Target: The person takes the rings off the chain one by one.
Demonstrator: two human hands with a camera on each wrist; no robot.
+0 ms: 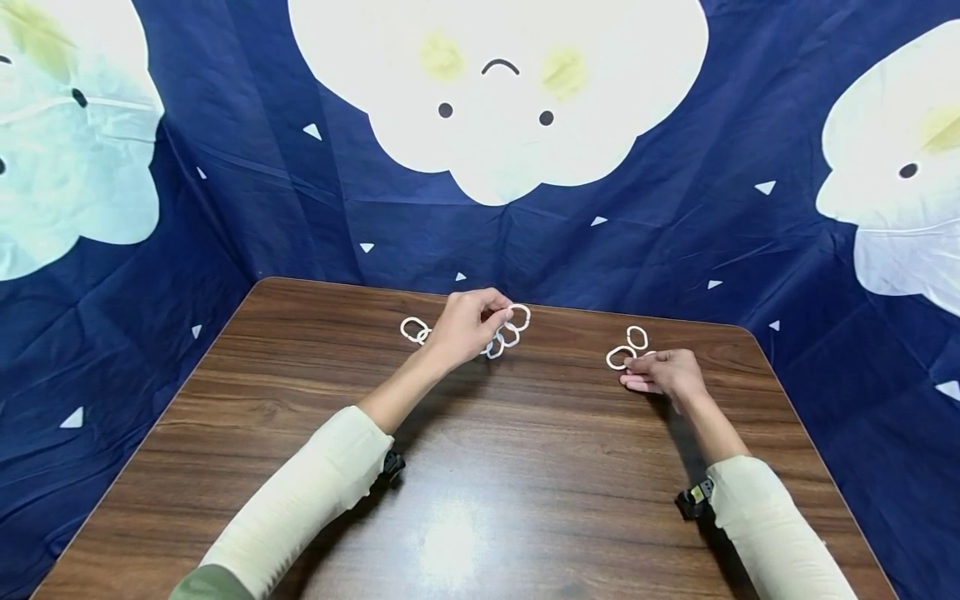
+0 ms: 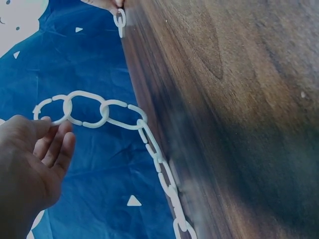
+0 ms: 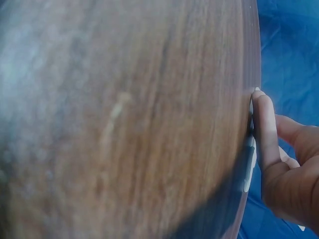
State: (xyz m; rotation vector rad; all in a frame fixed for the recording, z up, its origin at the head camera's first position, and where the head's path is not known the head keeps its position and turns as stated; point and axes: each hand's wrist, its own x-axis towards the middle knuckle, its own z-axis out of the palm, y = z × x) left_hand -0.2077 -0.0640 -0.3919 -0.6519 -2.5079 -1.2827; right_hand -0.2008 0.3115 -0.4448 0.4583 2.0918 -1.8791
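A chain of white plastic C-shaped links (image 2: 84, 93) runs from my left hand (image 1: 459, 327) down onto the table. My left thumb and fingers pinch its end link (image 1: 528, 317), which is raised. Links at the chain's other end (image 1: 402, 327) lie left of that hand. To the right, my right hand (image 1: 671, 372) pinches a white link (image 1: 609, 358) between thumb and finger, low over the table. Another white link (image 1: 646, 340) lies just beyond it, and a third is partly hidden by the fingers. In the right wrist view the right hand (image 3: 294, 164) mostly hides the links.
The brown wood-grain table (image 1: 480, 467) has rounded far corners. A dark blue cloth (image 1: 420, 225) with white cloud faces and small triangles hangs behind its far edge and along both sides. Small black cameras (image 1: 693, 500) sit at the wrists.
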